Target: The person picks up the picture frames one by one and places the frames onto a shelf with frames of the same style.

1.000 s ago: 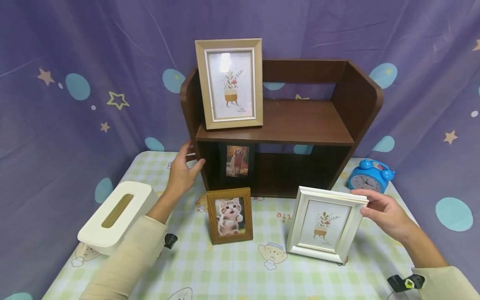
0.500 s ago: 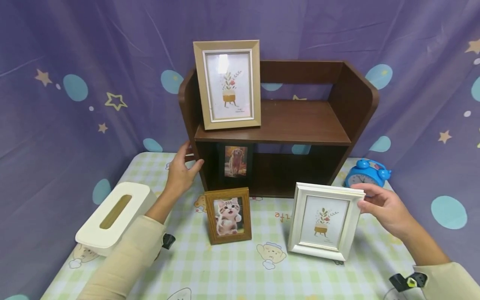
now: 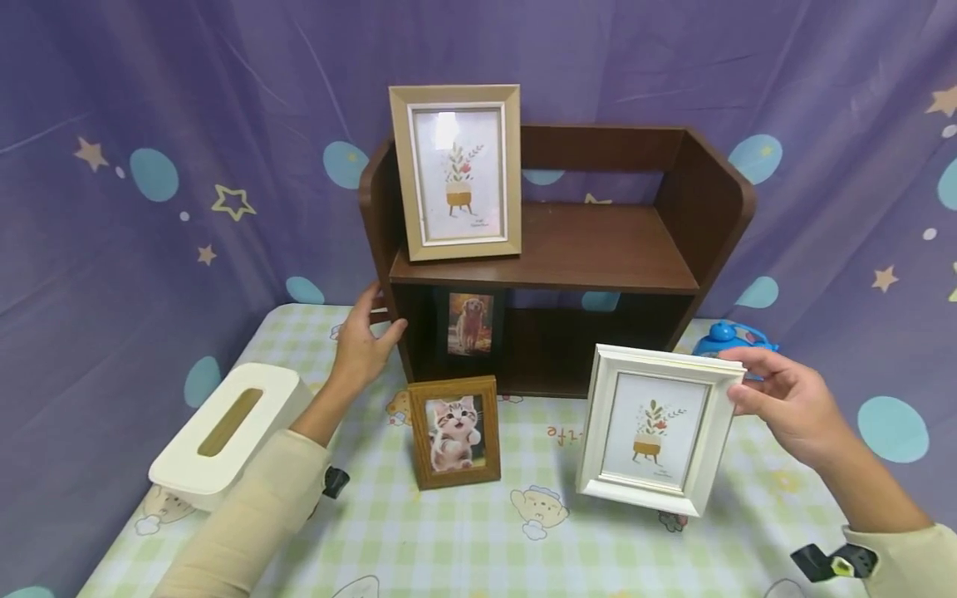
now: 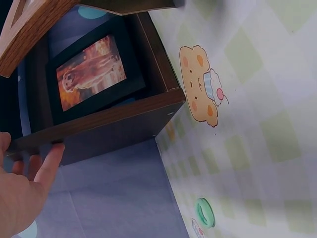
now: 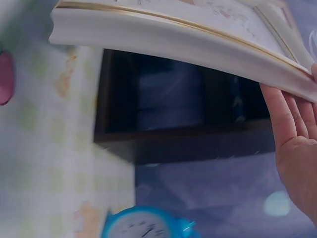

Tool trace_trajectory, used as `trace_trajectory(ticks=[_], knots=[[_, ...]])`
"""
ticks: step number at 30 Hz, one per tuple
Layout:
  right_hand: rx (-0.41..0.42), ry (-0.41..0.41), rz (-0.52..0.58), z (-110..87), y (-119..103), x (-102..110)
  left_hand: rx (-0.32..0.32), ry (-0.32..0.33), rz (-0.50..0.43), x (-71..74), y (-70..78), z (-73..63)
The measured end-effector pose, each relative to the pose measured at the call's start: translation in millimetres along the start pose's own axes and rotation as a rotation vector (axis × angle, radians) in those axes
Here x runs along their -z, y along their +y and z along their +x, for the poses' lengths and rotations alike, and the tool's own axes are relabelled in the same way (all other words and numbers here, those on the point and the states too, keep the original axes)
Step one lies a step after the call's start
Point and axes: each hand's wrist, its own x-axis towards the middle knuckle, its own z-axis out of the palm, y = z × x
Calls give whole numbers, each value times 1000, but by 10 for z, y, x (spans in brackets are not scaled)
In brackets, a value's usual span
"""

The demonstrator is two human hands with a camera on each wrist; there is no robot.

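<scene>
My right hand (image 3: 792,403) pinches the upper right corner of a white picture frame (image 3: 591,432) holding a potted-plant print. The frame leans back, close over the tablecloth, its bottom edge tilted; the right wrist view shows fingers (image 5: 282,116) behind its edge. My left hand (image 3: 362,345) grips the left side panel of a dark brown shelf (image 3: 613,249); in the left wrist view its fingers (image 4: 49,163) lie at the panel's edge. A beige picture frame (image 3: 511,174) stands on the upper board. In the lower compartment is a black-framed dog photo (image 3: 471,324).
A brown wooden frame with a kitten photo (image 3: 456,432) stands before the shelf. A white tissue box (image 3: 179,448) sits at the left. The blue alarm clock (image 3: 723,334) at the right is partly hidden by my right hand. A green ring (image 4: 204,213) shows on the checked tablecloth (image 3: 449,556).
My right hand has raised the white picture frame a little and moved slightly right, covering more of the alarm clock. The left hand keeps its hold on the shelf.
</scene>
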Motion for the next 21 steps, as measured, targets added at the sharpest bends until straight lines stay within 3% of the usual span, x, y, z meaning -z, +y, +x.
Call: trace_trajectory(ticks=[9, 18, 21], knots=[[51, 41, 31, 259, -495, -176, -16, 5, 1, -3, -18, 0], [184, 2, 272, 652, -930, -234, -30, 10, 24, -2, -38, -2], [202, 28, 307, 799, -1097, -229, -32, 5, 17, -4, -38, 1]])
